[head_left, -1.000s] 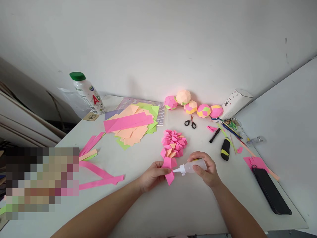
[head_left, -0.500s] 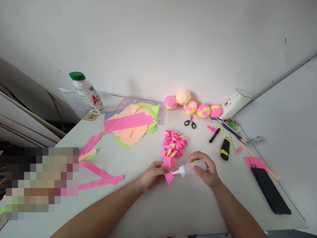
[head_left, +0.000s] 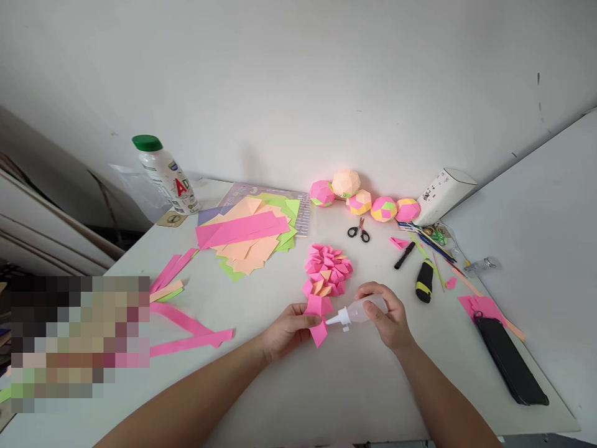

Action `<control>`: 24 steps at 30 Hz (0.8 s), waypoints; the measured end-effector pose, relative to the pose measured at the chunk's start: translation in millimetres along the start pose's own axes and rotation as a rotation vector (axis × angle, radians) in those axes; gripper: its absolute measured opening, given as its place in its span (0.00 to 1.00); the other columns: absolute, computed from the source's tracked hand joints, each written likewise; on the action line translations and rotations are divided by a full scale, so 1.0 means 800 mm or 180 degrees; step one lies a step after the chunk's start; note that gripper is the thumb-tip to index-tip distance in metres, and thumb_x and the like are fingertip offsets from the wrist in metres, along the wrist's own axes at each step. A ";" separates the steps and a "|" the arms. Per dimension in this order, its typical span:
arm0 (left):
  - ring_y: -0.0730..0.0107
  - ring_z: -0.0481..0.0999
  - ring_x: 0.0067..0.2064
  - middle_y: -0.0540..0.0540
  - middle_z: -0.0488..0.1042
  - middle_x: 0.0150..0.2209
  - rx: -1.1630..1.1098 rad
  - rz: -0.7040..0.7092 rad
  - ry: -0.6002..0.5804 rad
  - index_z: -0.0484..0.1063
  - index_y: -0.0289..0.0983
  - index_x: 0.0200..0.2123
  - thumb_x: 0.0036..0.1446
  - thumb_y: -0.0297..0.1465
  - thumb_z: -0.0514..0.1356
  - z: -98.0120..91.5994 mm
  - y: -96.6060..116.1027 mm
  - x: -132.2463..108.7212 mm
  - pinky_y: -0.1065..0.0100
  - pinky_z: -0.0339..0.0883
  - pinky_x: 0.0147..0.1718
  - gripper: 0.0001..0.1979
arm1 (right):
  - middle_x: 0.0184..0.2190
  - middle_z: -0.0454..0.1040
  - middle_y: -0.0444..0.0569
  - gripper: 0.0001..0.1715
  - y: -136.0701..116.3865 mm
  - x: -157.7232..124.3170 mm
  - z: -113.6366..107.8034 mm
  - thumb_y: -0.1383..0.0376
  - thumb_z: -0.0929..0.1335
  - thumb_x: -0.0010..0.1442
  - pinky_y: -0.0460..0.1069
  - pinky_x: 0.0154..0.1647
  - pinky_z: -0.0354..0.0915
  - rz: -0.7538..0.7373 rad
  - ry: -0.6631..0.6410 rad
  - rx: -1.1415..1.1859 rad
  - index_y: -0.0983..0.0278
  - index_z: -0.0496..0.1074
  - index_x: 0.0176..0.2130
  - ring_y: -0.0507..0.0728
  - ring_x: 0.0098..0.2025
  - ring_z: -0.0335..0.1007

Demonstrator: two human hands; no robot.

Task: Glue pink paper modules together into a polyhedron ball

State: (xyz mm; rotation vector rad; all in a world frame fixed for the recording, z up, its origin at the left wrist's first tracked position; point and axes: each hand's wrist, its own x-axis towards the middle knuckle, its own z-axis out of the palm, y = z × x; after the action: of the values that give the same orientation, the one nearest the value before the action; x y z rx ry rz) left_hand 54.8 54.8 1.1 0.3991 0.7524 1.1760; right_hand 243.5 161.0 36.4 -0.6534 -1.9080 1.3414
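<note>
My left hand (head_left: 290, 330) pinches a pink folded paper piece (head_left: 319, 336) between thumb and fingers, low over the front of the table. My right hand (head_left: 386, 314) grips a translucent glue bottle (head_left: 361, 310), tilted so its white nozzle points left at the paper. The nozzle tip is at the paper's right side; whether it touches, I cannot tell. Just beyond my left hand lies a heap of folded pink and peach paper pieces (head_left: 327, 267). Fingers on the far side of the paper are hidden.
Paper sheets and strips (head_left: 242, 233) lie at the back left, near a white bottle with a green cap (head_left: 165, 177). Paper balls (head_left: 383, 208) line the wall behind small scissors (head_left: 359, 231). On the right are a cutter (head_left: 424, 281), a marker (head_left: 404, 255) and a black phone (head_left: 510, 361).
The glue bottle's nozzle has shifted very slightly right and up along with my right hand. My left hand and the pink paper stay nearly in place.
</note>
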 end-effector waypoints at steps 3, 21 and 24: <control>0.70 0.68 0.27 0.47 0.72 0.24 0.0020 -0.0002 -0.0001 0.76 0.33 0.28 0.43 0.30 0.67 -0.002 -0.001 0.001 0.67 0.60 0.30 0.07 | 0.34 0.70 0.49 0.09 0.002 0.000 0.003 0.58 0.65 0.59 0.49 0.33 0.63 0.0098 0.0104 0.0008 0.60 0.71 0.37 0.57 0.36 0.65; 0.70 0.69 0.28 0.46 0.72 0.25 -0.0040 -0.0027 -0.0003 0.75 0.32 0.29 0.45 0.29 0.66 -0.004 -0.002 0.002 0.67 0.61 0.32 0.07 | 0.34 0.68 0.47 0.10 0.014 -0.002 0.008 0.57 0.69 0.56 0.45 0.24 0.63 0.0700 0.0324 0.0702 0.60 0.71 0.37 0.52 0.30 0.63; 0.70 0.69 0.27 0.47 0.71 0.24 -0.0046 -0.0035 -0.0025 0.75 0.32 0.28 0.45 0.29 0.66 -0.004 -0.003 0.002 0.67 0.60 0.31 0.06 | 0.35 0.68 0.47 0.10 0.014 -0.002 0.008 0.57 0.69 0.56 0.45 0.25 0.63 0.0763 0.0335 0.0769 0.60 0.71 0.36 0.52 0.30 0.63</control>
State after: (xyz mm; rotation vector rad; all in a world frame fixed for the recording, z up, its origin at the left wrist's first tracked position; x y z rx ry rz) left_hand 54.0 55.4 -3.2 0.3870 0.7381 1.1684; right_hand 239.6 159.4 24.1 -0.8307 -1.5897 1.6228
